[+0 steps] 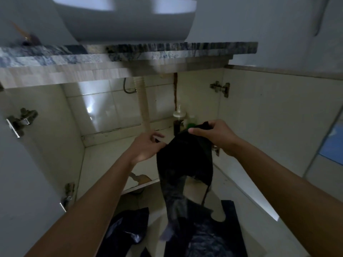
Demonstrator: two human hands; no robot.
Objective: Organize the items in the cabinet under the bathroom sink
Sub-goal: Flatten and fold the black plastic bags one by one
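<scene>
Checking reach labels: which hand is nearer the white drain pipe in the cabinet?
Left. The left hand is just below the drain pipe in view, pinching the black bag; the right hand holds the bag's other edge, well off to the pipe's right.

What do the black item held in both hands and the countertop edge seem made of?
Black item: probably thin plastic film, slightly glossy; it hangs limp from the left hand and right hand. Countertop: polished stone, perhaps granite, by its mottled blue-grey veining.

Single head-worn wide-angle view. Low, close before open under-sink cabinet (111, 154), facing forward and down into it; sink basin (120, 21) looms at top; bathroom floor (250, 229) at near edge.
</scene>
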